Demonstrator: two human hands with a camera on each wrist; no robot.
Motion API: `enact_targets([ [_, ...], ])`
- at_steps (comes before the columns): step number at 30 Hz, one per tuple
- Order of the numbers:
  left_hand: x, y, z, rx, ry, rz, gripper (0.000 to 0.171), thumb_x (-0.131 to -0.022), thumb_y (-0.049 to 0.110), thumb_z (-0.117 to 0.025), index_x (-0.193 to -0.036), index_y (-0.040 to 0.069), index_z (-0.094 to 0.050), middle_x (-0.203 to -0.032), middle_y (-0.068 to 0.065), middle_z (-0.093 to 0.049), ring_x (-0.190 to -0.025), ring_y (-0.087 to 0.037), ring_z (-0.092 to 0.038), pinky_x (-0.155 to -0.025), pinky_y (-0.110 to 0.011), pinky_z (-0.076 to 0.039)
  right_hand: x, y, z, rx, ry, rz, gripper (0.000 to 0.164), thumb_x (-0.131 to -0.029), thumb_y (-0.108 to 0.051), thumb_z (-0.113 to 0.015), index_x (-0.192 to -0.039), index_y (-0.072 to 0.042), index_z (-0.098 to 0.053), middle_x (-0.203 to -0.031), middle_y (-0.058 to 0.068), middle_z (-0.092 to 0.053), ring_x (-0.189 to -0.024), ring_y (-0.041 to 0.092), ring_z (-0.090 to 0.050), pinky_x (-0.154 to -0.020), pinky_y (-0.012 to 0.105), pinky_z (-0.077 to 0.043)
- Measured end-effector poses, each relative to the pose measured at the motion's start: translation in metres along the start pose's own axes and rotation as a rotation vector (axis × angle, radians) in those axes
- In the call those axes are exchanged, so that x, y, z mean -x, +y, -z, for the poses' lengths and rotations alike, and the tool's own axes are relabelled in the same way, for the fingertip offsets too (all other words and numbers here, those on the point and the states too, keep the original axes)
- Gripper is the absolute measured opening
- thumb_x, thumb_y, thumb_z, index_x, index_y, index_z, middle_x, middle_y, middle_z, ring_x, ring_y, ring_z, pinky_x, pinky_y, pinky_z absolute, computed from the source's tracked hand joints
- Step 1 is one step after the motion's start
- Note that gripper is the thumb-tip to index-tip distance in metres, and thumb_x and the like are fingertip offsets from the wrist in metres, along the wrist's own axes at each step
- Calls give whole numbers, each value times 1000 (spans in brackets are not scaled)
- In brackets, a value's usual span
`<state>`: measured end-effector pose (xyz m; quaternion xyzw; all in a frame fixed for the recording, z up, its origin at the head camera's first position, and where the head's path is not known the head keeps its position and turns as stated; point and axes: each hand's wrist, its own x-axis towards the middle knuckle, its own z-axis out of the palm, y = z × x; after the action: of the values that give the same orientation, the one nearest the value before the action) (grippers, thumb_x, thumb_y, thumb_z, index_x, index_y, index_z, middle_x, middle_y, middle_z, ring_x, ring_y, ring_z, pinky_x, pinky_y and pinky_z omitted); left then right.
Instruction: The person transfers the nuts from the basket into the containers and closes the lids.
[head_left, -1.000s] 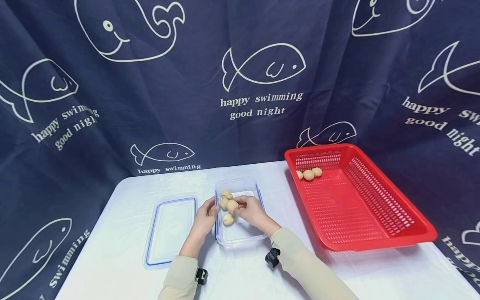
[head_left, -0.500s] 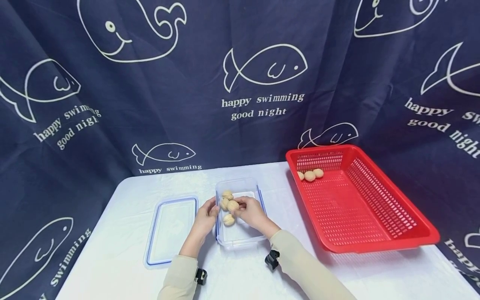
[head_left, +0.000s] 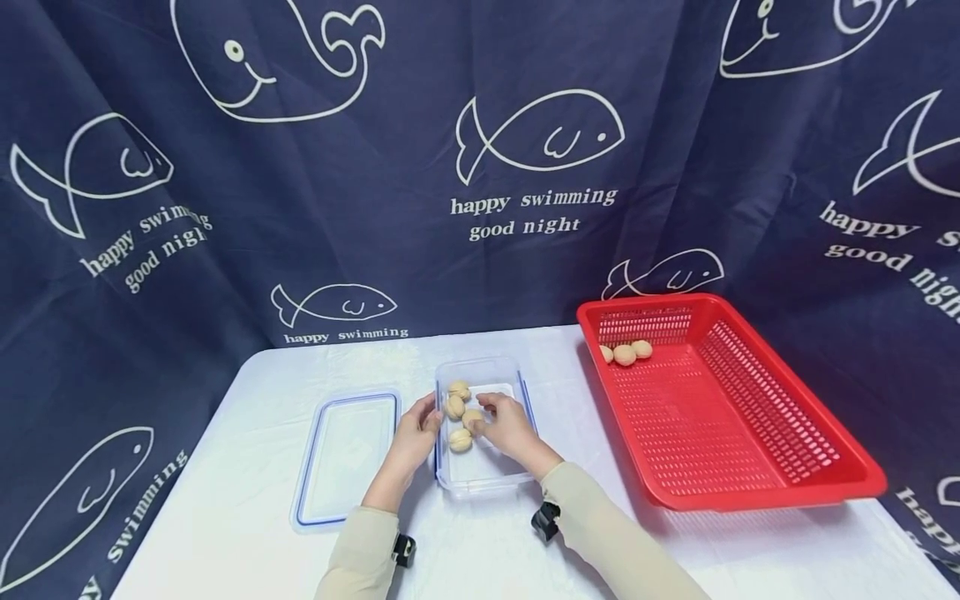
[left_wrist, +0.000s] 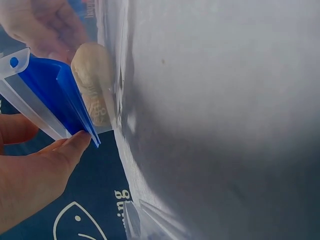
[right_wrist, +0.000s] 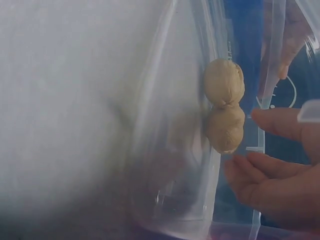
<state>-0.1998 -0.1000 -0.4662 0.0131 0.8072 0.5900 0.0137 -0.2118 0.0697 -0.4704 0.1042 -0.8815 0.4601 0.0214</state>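
A clear plastic food container (head_left: 480,482) with blue clips stands mid-table in the head view. Several walnuts (head_left: 460,440) lie along its left side. My left hand (head_left: 415,433) grips the container's left side; in the left wrist view its thumb lies at the edge of the blue clip (left_wrist: 55,92). Inside the container, my right hand (head_left: 512,425) is beside a walnut (head_left: 472,418). In the right wrist view, the thumb and fingers (right_wrist: 270,167) are spread apart beside two walnuts (right_wrist: 225,82) on the container floor, with nothing between them.
The container's lid (head_left: 348,458), blue-edged, lies flat on the white table (head_left: 247,492) to the left. On the right stands a red perforated basket (head_left: 697,417) with three walnuts (head_left: 625,355) showing in its far left corner. A dark fish-print curtain (head_left: 360,192) hangs behind.
My right hand has let go of the walnut, which has moved slightly down and right among the others. My left hand keeps its place on the container. The head view has shifted slightly.
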Motion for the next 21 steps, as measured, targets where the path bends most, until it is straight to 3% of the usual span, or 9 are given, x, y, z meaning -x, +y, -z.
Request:
enact_targets([
  [9, 0, 1, -1, -2, 2, 0, 43, -97, 0, -48, -139, -9, -41, -134, -29, -50, -126, -39, -48, -108, -44, -40, 0, -6, 7, -84, 35, 61, 38, -82, 3, -69, -118, 11, -60, -112, 25, -64, -104, 37, -61, -94, 44, -52],
  [21, 1, 3, -2, -1, 17, 54, 44, -98, 3, -48, -141, -6, -41, -137, -27, -49, -127, -37, -48, -109, -44, -40, -21, -30, 30, -188, 99, 98, 28, -85, 4, -66, -112, 11, -64, -104, 25, -66, -93, 32, -64, -85, 37, -56],
])
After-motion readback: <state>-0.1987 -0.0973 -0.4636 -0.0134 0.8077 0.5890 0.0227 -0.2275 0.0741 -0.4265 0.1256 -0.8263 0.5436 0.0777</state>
